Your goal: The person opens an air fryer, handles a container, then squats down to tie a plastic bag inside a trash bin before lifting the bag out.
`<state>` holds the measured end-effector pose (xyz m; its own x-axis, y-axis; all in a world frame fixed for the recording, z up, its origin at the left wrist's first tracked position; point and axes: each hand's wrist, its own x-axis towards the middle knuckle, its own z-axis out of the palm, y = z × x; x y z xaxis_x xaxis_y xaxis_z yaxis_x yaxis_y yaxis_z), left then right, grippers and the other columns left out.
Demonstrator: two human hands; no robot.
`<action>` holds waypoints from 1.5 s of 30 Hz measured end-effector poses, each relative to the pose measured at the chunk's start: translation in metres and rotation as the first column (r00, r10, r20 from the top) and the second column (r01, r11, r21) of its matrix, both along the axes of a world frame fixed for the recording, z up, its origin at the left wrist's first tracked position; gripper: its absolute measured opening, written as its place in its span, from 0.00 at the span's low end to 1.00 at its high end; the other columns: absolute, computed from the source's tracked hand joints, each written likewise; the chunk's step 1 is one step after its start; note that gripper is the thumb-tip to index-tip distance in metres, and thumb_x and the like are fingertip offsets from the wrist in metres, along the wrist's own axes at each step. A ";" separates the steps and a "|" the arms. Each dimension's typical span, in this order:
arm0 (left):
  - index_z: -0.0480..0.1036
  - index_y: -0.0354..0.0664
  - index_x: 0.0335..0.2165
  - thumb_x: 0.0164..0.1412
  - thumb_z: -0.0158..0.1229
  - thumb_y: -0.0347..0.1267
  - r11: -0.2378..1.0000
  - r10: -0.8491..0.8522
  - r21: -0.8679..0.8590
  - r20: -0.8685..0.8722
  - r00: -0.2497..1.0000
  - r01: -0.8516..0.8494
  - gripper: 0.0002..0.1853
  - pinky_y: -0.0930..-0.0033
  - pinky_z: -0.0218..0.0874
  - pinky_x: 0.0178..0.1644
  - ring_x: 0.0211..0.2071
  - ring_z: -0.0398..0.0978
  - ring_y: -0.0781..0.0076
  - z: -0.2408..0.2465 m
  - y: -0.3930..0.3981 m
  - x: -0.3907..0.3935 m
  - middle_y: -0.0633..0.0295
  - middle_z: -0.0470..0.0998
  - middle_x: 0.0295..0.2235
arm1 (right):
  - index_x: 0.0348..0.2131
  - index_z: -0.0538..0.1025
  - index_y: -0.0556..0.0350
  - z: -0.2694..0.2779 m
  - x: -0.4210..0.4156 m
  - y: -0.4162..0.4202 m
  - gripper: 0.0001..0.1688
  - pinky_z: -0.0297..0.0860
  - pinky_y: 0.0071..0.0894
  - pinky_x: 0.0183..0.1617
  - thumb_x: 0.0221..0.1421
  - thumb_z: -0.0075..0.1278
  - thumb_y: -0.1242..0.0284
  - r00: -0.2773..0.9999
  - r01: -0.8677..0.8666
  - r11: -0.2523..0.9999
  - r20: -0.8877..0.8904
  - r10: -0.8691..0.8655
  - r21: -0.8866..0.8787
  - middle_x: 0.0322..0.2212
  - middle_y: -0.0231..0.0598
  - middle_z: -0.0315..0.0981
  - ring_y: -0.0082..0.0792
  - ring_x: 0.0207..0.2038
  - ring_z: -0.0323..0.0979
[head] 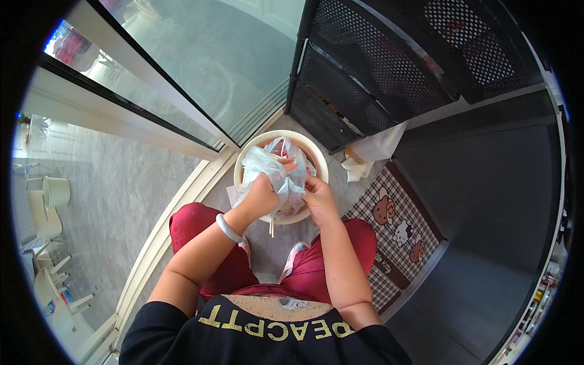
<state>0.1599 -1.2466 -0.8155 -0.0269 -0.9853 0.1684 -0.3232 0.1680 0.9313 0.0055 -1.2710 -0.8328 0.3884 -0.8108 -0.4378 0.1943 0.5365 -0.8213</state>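
A round cream-rimmed bin stands on the floor between my knees, with rubbish inside it. Bunched over its opening is a thin, pale translucent plastic bag. My left hand reaches into the bag's folds, its fingers partly covered by the film. At the bag's right side, my right hand pinches its edge between thumb and fingers. A pair of thin wooden sticks pokes out below the bag at the near rim. What lies beneath the plastic is mostly hidden.
Black perforated drawers stand beyond the bin to the right. Near their foot lie crumpled white paper and a translucent container. A checked cartoon mat lies at right. Glass sliding doors and their curved-looking floor track run along the left.
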 end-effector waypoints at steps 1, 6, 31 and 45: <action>0.68 0.40 0.44 0.42 0.55 0.22 0.999 0.006 -0.037 0.039 0.999 -0.005 0.24 0.68 0.57 0.47 0.43 0.69 0.59 0.003 -0.001 -0.001 0.54 0.72 0.39 | 0.39 0.70 0.63 -0.001 0.000 -0.001 0.19 0.64 0.23 0.42 0.42 0.47 0.85 0.991 -0.083 0.996 -0.110 0.079 -0.033 0.34 0.36 0.70 0.25 0.37 0.68; 0.68 0.40 0.42 0.42 0.57 0.24 0.979 -0.121 0.152 -0.095 0.988 0.134 0.23 0.69 0.61 0.44 0.40 0.72 0.62 -0.001 0.000 -0.001 0.56 0.74 0.38 | 0.35 0.73 0.62 0.003 0.006 0.005 0.13 0.66 0.20 0.34 0.44 0.49 0.81 0.975 -0.178 0.979 -0.149 0.163 -0.096 0.29 0.31 0.70 0.22 0.32 0.68; 0.66 0.35 0.23 0.44 0.59 0.25 0.872 0.123 0.476 -0.437 0.891 0.114 0.08 0.77 0.52 0.18 0.15 0.61 0.83 -0.025 0.003 0.023 0.67 0.67 0.17 | 0.10 0.65 0.49 -0.029 -0.006 -0.028 0.09 0.57 0.38 0.34 0.32 0.50 0.71 0.366 -0.443 0.638 -0.776 -0.513 -0.630 0.21 0.30 0.66 0.35 0.30 0.64; 0.68 0.39 0.27 0.44 0.58 0.39 0.896 -0.380 0.401 0.478 0.792 0.188 0.16 0.61 0.61 0.31 0.28 0.71 0.56 0.012 -0.013 0.039 0.54 0.71 0.23 | 0.21 0.72 0.48 -0.062 0.007 -0.059 0.05 0.59 0.36 0.34 0.36 0.49 0.71 0.334 -0.508 0.658 -0.831 -0.445 -0.556 0.23 0.31 0.71 0.37 0.29 0.68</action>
